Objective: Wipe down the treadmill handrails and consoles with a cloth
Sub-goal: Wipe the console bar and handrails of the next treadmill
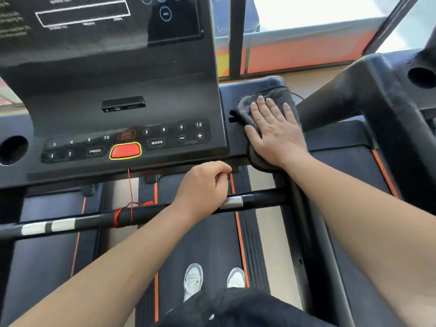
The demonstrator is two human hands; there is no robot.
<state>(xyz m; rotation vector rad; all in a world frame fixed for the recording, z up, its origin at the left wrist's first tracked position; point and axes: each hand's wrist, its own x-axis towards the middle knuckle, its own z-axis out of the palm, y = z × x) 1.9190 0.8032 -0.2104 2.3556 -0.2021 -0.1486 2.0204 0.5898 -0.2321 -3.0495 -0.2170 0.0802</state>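
While cloth's (279,94) pressed, keys (157,142) read MODE, PROG.

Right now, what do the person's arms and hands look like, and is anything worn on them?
Both forearms are bare as far as the frame shows: no sleeves, watch or gloves. The left hand wears nothing visible. The right hand seems to carry a thin ring, too small to be sure.
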